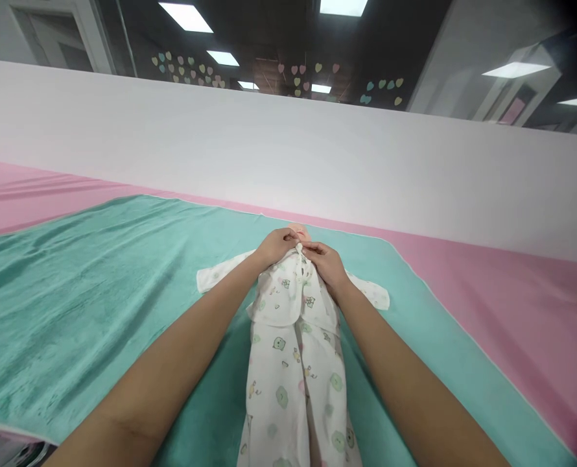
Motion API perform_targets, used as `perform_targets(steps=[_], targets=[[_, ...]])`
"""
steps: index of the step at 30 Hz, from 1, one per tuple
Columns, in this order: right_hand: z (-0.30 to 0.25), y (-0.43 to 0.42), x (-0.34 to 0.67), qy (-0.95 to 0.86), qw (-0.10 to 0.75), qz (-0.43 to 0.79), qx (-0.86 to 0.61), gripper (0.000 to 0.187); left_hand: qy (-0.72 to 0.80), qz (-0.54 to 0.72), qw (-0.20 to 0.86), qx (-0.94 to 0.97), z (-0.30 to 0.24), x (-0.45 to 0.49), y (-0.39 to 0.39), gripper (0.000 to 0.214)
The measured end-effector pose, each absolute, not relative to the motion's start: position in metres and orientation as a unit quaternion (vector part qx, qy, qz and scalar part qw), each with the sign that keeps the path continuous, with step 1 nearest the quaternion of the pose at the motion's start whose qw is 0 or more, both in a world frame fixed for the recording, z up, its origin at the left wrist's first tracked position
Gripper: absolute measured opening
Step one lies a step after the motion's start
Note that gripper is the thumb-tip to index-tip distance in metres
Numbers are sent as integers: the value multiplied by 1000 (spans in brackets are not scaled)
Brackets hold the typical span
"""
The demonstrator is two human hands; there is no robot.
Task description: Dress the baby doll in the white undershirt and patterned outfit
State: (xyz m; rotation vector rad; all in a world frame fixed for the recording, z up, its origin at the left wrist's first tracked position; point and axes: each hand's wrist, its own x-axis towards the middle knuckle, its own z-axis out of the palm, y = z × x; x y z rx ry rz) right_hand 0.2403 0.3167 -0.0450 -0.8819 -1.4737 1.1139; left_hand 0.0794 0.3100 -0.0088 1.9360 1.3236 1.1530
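We can read no text, label, brand, number or sign, either at the grip or anywhere around it

Matt cloth jacket [288, 295], fuzzy blanket [108, 292]
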Motion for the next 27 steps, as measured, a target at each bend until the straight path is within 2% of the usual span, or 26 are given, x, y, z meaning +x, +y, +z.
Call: perform_targets(steps=[4, 9, 14, 19, 27], targets=[[-44, 316, 240, -639, 508, 445, -368, 21, 500, 414, 241, 721, -9, 80, 310, 24], [-42, 312, 239, -662, 501, 398, -390, 28, 474, 409, 215, 749, -16, 78, 306, 25], [-42, 285, 246, -718, 450, 363, -388, 38, 443, 421, 190, 768, -26, 72, 299, 27], [-38, 268, 248, -729, 447, 294, -427, 33, 445, 405, 98, 792, -33, 72, 301, 30], [-36, 277, 244, -729, 464, 244, -440, 19, 506, 289, -7, 812, -26, 75, 296, 34]])
